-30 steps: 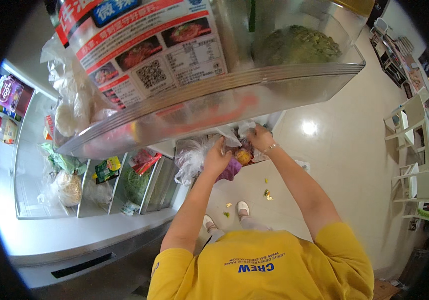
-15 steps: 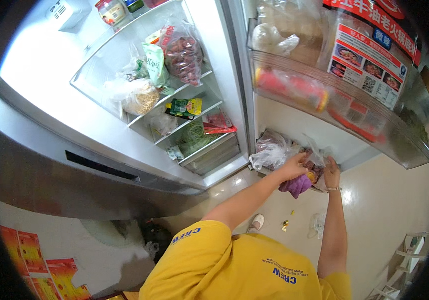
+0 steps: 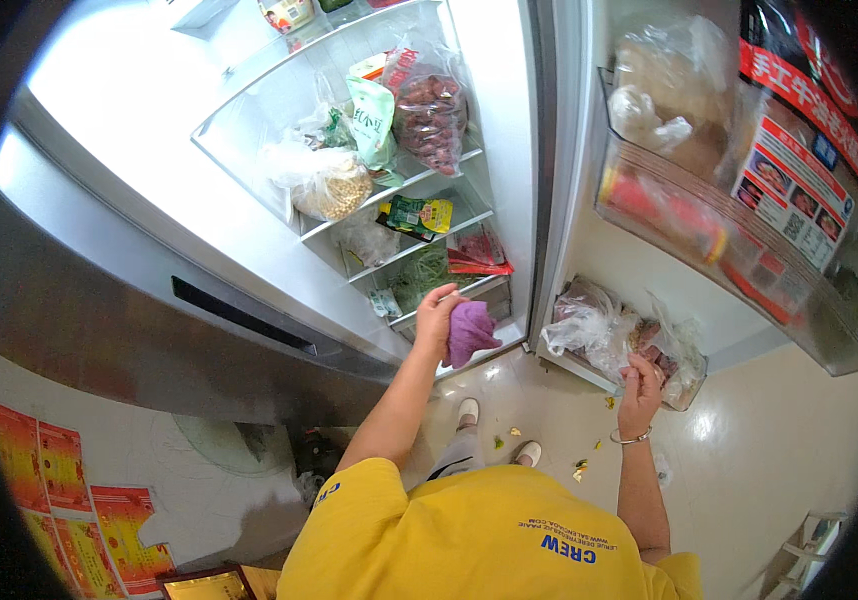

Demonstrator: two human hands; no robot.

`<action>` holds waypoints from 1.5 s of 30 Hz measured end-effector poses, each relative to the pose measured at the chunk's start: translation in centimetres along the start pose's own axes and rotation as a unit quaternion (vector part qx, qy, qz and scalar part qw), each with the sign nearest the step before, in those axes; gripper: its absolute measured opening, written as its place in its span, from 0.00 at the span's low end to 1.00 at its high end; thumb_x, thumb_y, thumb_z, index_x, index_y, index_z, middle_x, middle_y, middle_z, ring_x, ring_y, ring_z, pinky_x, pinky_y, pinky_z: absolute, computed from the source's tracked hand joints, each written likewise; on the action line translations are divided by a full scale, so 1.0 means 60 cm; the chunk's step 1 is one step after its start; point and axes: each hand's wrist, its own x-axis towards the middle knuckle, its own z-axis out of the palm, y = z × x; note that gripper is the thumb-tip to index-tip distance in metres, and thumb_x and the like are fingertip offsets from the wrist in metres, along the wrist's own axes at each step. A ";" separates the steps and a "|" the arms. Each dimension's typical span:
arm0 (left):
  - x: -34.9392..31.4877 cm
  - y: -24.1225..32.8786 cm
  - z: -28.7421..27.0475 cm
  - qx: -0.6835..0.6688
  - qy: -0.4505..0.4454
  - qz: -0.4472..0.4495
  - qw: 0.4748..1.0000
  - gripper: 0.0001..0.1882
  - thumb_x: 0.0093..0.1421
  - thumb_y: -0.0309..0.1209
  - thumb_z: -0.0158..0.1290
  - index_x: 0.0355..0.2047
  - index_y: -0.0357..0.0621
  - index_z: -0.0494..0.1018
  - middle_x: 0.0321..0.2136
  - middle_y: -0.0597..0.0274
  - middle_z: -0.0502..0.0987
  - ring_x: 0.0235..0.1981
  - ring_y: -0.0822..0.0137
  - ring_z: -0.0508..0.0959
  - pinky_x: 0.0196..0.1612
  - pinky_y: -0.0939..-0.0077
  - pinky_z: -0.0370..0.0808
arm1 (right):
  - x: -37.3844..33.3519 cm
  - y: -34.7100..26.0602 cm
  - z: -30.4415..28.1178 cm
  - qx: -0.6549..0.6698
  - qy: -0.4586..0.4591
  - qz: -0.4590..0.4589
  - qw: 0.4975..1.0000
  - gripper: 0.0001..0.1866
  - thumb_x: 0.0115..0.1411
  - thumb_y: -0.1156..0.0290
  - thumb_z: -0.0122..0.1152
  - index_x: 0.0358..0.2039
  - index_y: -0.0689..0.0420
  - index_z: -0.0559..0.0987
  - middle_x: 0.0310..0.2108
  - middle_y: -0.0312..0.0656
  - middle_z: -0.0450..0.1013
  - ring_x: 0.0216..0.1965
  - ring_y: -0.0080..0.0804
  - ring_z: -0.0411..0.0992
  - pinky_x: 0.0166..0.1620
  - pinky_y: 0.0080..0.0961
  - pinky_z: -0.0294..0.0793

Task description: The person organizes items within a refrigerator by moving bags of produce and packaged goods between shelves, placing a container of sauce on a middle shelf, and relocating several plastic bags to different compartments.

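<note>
A crumpled purple cloth [image 3: 473, 334] is gripped in my left hand [image 3: 436, 320], in front of the lowest drawer of the open fridge [image 3: 324, 345]. My right hand [image 3: 637, 398] has its fingers drawn together at the front of the lowest door bin [image 3: 587, 370]. What those fingers hold, if anything, I cannot make out. Clear plastic bags [image 3: 599, 335] with dark reddish contents fill this bin, right beside my right fingertips.
On the fridge shelves lie a bag of red dates [image 3: 431, 120], a bag of pale beans [image 3: 329, 185] and a green pouch [image 3: 372, 115]. An upper door bin [image 3: 729, 245] with packages juts out at right. Yellow-green scraps [image 3: 580, 467] lie on the floor near my feet.
My left hand has moved left with the purple cloth, from the door bin to the fridge's lower drawer. My right hand has come down slightly toward me. More scraps show on the floor.
</note>
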 end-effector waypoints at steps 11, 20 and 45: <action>0.215 0.040 -0.172 0.427 0.260 0.216 0.839 0.40 0.47 0.31 0.58 0.59 0.39 0.52 0.38 0.46 0.72 0.38 0.54 0.74 0.42 0.63 0.70 | -0.019 -0.013 0.135 -0.054 -0.080 0.057 0.994 0.07 0.57 0.78 0.50 0.35 0.62 0.76 0.29 0.39 0.74 0.28 0.22 0.72 0.33 0.17 0.69; 0.350 0.117 -0.228 0.613 0.274 0.057 0.739 0.44 0.45 0.47 0.58 0.60 0.54 0.50 0.55 0.42 0.61 0.46 0.40 0.71 0.47 0.54 0.70 | -0.048 -0.022 0.184 -0.087 -0.091 0.114 0.985 0.07 0.56 0.80 0.51 0.34 0.62 0.76 0.27 0.40 0.73 0.27 0.23 0.73 0.31 0.16 0.70; 0.286 -0.003 -0.319 0.235 0.283 0.161 0.916 0.21 0.51 0.27 0.55 0.45 0.28 0.67 0.38 0.49 0.75 0.38 0.63 0.74 0.42 0.72 0.70 | 0.083 0.018 0.508 -0.058 -0.376 0.048 0.924 0.19 0.55 0.69 0.54 0.48 0.60 0.70 0.45 0.49 0.69 0.45 0.43 0.68 0.47 0.30 0.69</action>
